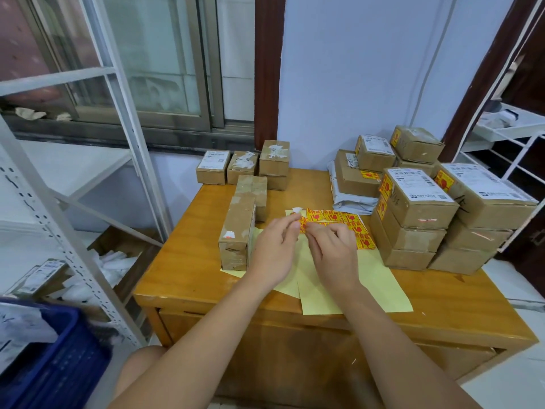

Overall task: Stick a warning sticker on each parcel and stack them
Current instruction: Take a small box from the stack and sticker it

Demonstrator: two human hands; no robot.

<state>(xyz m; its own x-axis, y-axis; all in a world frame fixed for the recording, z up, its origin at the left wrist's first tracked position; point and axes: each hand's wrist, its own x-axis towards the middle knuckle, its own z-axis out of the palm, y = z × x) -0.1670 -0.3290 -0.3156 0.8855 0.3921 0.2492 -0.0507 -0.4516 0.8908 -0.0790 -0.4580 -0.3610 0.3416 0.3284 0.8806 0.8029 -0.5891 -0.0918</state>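
Note:
A sheet of red-and-yellow warning stickers [342, 219] lies on the wooden table [188, 261]. My left hand [275, 249] pinches the white backing at the sheet's left corner. My right hand [330, 250] pinches the edge of a sticker beside it. A long brown parcel [237, 231] lies just left of my hands, with no sticker visible on it. At the right stands a stack of parcels [418, 211] bearing warning stickers.
Several unstickered parcels [250, 169] sit at the table's far left. Empty yellow backing sheets [380, 287] lie under my hands. A white metal shelf [73, 202] stands to the left, a blue crate [56, 358] at bottom left, a white rack [513, 134] at right.

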